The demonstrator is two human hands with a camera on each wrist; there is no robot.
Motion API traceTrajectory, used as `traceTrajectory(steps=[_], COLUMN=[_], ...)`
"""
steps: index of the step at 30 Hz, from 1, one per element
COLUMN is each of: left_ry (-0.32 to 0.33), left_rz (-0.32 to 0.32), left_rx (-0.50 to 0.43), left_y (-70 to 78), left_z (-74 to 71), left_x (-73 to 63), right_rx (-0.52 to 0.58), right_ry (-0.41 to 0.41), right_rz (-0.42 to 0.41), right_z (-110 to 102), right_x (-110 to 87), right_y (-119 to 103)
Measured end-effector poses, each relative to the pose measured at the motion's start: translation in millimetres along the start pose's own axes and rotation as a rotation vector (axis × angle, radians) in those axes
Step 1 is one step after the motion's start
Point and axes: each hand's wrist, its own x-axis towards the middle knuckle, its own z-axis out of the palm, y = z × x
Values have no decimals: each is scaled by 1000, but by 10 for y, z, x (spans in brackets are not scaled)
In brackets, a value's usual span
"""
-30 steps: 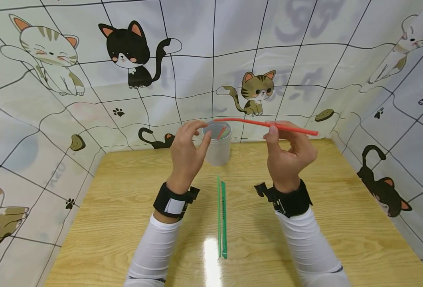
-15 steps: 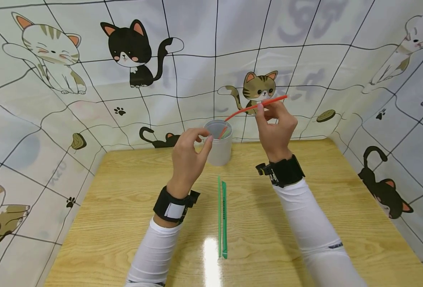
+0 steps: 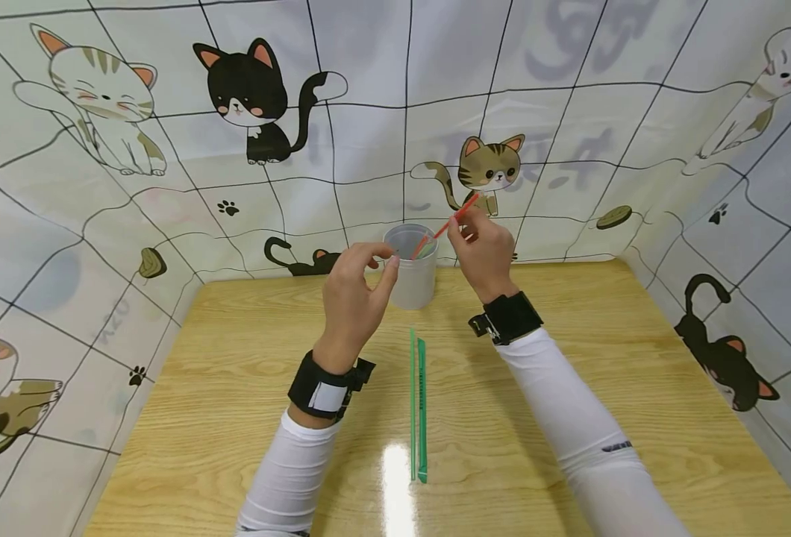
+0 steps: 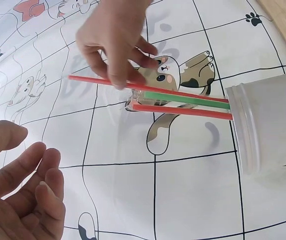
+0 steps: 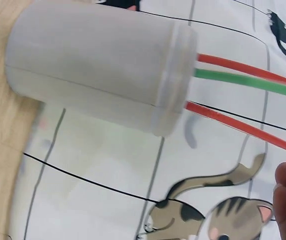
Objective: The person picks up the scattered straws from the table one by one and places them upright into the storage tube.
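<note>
Fairly slim red straw (image 5: 245, 129); cloudy, ridge-rimmed cup (image 3: 413, 287).

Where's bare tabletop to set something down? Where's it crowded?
Bare: wooden tabletop left of the left sleeve and right of the right sleeve, out to the edges. Crowded: between the sleeves, where two green straws lie, and around the cup, with left hand near it and right hand holding a red straw at its mouth.

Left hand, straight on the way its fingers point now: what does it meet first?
Probably the cup, near its rim: in the head view the left hand points that way. Depth is unclear, so it could meet the straws in the cup first.
</note>
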Motion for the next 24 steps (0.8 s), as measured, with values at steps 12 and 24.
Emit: traceTrajectory(steps=[12,24], left_ry=[9,17], left_rz=[-18,-32], left_rx=[21,17], left_y=[-40,-63], left_z=[25,28], left_x=[17,27], right_rx=[-56,-133], right_ry=[-237,-371], right_rz=[96,152], right_z=[241,319], right_x=[-154,-236], right_y=[67,152])
